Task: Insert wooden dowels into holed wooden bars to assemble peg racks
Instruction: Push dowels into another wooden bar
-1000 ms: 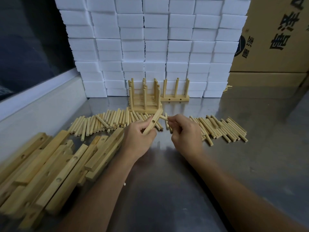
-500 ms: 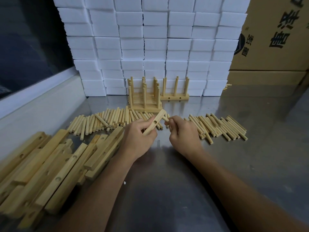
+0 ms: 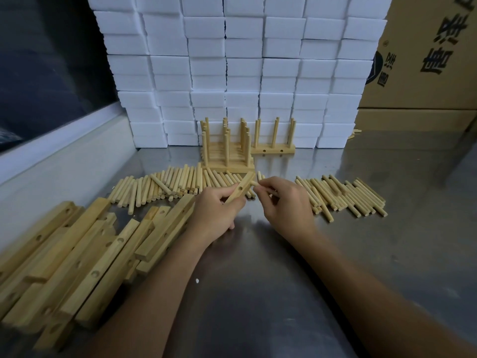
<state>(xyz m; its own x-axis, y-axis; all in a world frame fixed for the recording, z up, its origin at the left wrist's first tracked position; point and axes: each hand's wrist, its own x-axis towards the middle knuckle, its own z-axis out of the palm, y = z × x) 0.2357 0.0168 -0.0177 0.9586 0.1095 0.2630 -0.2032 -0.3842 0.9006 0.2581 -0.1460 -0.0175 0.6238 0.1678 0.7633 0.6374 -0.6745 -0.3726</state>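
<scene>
**Dowel meets the bar's far hole**

The right hand (image 3: 286,202) pinches a dowel (image 3: 254,182) between thumb and fingertips, only its short tip showing, aimed leftward at the far end of the bar (image 3: 241,188). The left hand (image 3: 215,211) wraps its curled fingers around the bar's near half, tilting it up and away so the holed face looks at the camera; one open hole shows mid-bar, just beyond the thumb. Holding the bar off the table (image 3: 258,280) likely leaves room to push a peg through squarely, and the angle keeps the target hole in sight. Whether the tip has entered a hole I cannot tell.

Supplies sit within easy reach. Loose dowels lie in two rows on the far side of the hands, one pile to the left (image 3: 165,186) and one to the right (image 3: 343,196), so either hand can feed. Unfilled bars (image 3: 85,259) are heaped at near left, beside the holding hand. Finished racks (image 3: 227,148) stand farther back, against a wall of white blocks (image 3: 242,68), out of the working zone. A cardboard box (image 3: 426,52) is at far right.
</scene>
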